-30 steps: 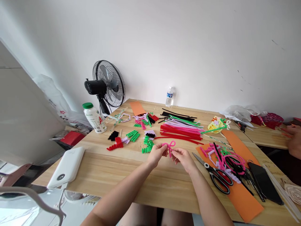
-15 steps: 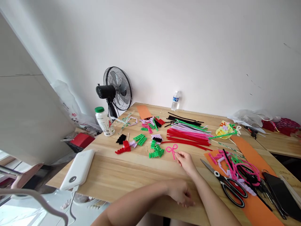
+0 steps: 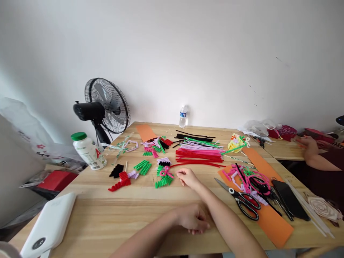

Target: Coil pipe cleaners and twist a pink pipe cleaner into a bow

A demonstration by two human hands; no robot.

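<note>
My right hand (image 3: 187, 178) is over the middle of the table, its fingers curled together with nothing visible between them. Just left of its fingertips, a pink pipe-cleaner bow (image 3: 166, 172) lies on the green coiled pipe cleaners (image 3: 163, 183); a narrow gap seems to separate bow and fingers. Nearer the front edge, my left hand (image 3: 192, 218) rests by my right forearm, fingers curled in and no object showing. Beyond my right hand lies a bundle of red, pink, lilac, green and black pipe cleaners (image 3: 199, 156).
Scissors (image 3: 243, 200) and a phone (image 3: 290, 200) lie right, by orange strips (image 3: 276, 224) and pipe-cleaner pieces. Left are a white power bank (image 3: 51, 222), a green-capped bottle (image 3: 88, 150) and a fan (image 3: 107, 105). A water bottle (image 3: 183, 116) stands behind. Another person's arm (image 3: 313, 154) shows far right.
The pink bow, pinched in my right hand before, has moved left onto the green coils and appears let go. The view has turned right, bringing another person's arm into sight.
</note>
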